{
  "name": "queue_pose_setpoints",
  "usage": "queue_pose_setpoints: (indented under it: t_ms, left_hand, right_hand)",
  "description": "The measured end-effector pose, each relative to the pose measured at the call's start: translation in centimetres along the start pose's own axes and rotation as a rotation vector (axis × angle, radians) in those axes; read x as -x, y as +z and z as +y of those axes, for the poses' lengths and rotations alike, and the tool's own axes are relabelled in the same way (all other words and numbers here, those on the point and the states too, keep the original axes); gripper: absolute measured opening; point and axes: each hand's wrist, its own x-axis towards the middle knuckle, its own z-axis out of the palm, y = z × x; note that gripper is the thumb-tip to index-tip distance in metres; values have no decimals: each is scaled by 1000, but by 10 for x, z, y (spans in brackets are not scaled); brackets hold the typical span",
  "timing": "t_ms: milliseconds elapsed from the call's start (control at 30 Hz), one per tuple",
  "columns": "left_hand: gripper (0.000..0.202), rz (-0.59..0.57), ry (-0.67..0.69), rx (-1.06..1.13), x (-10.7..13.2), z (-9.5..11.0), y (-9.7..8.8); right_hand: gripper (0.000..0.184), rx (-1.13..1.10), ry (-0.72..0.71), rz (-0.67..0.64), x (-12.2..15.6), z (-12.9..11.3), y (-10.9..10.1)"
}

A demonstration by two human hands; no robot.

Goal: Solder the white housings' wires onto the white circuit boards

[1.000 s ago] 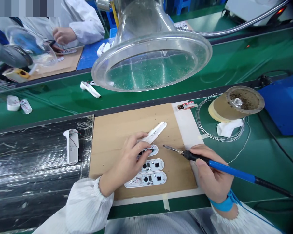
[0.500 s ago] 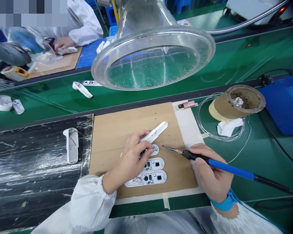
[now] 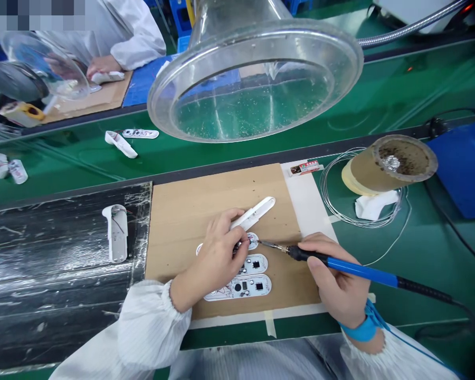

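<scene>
Near the middle of the frame, our left hand bends over the topmost of three white circuit boards, its fingers curled and drawn close together. They hide much of that board, so we cannot tell whether they pinch a part or only press on it. Our right hand, right of centre, has its fingers wrapped round a blue-and-black soldering iron. The iron points left, its tip at the board's right end; whether they touch, we cannot tell.

Below the topmost board we see the middle board and the bottom board, both partly covered by the left hand. Just above the topmost board, a slim white casing slants up to the right, its lower end beside the left hand's fingers. All four lie on brown cardboard.

At the right of the frame, a coil of wire lies around a brown cup on the green surface. At the left, an open white shell rests on a black sheet.
</scene>
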Motion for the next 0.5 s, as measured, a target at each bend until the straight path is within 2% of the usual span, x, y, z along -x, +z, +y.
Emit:
queue_pose_setpoints:
  t_ms: [500]
  left_hand:
    - [16,10,18,10,1,-3,4]
  right_hand:
    - [23,13,-3,-56,-1,0,1]
